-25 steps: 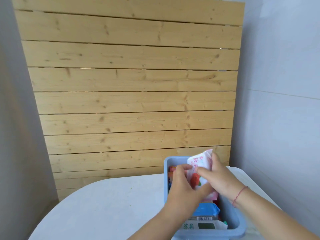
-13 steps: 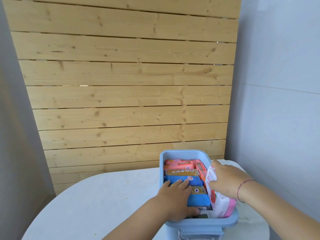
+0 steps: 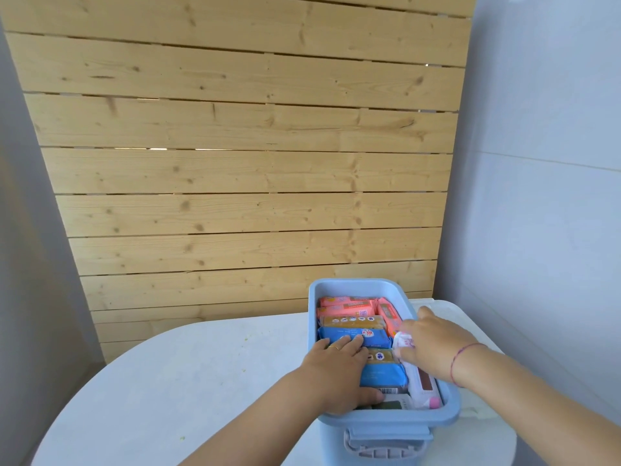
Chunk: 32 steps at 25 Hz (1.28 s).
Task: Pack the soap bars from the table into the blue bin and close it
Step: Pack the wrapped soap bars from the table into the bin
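The blue bin stands uncovered on the white table, packed with wrapped soap bars: pink ones at the far end, tan and blue ones nearer me. My left hand lies flat on the bars in the bin's left half, fingers spread. My right hand presses a white-and-pink soap pack down along the bin's right wall, fingers around its top end.
A white lid-like piece lies on the table right of the bin, partly behind my right arm. A wooden slat panel rises behind the table. A pale wall runs close on the right.
The white-and-pink pack went from above the bin down into its right side. My left hand let go of it and settled flat on the packed bars. The view tilted down.
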Available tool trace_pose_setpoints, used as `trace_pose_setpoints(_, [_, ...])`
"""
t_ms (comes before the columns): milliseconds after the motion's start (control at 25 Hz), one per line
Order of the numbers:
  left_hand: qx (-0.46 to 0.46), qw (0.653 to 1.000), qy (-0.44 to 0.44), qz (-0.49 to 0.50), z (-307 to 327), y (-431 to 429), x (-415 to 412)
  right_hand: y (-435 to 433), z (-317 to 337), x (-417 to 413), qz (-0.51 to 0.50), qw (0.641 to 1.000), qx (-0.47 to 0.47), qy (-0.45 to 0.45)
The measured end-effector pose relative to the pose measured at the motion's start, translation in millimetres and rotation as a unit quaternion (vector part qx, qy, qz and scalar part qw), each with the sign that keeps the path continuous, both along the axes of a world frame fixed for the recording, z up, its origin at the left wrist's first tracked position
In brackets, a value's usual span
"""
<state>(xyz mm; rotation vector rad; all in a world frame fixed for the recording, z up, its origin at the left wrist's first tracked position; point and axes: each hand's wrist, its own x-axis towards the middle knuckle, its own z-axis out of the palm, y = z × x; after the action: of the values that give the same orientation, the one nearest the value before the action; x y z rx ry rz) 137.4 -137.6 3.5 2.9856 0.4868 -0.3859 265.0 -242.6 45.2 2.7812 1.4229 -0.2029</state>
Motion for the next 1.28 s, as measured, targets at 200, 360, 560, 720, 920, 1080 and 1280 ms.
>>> trace_pose_setpoints(200, [0.007,1.000,0.001,-0.003,2.8,-1.7,-1.6,-6.6,1.8,9.0,0.053,0.993,0.050,-0.094])
trace_pose_setpoints(360, [0.005,1.000,-0.005,-0.003,2.3,-2.4,-2.2,-4.1,-12.4,3.9,0.092,0.982,-0.001,-0.163])
trace_pose_setpoints(560, [0.009,1.000,0.000,-0.006,3.3,-2.0,-2.9,-8.1,-5.9,20.9,0.114,0.989,-0.090,-0.035])
trace_pose_setpoints(720, [0.011,1.000,-0.001,-0.005,2.2,-2.3,-3.0,-8.5,-4.7,22.1,0.139,0.983,-0.100,-0.060])
trace_pose_setpoints(920, [0.015,1.000,-0.012,-0.001,1.9,-4.1,-3.9,-13.2,-5.9,28.9,0.182,0.982,-0.034,0.024])
trace_pose_setpoints(1080, [0.028,0.997,-0.067,0.010,-0.8,-4.5,-7.0,-30.8,-14.5,53.1,0.033,0.903,0.311,0.295])
trace_pose_setpoints(1280, [0.020,0.972,-0.198,0.125,-11.9,-6.0,-14.2,-37.0,-46.0,59.1,-0.087,0.865,0.339,0.360])
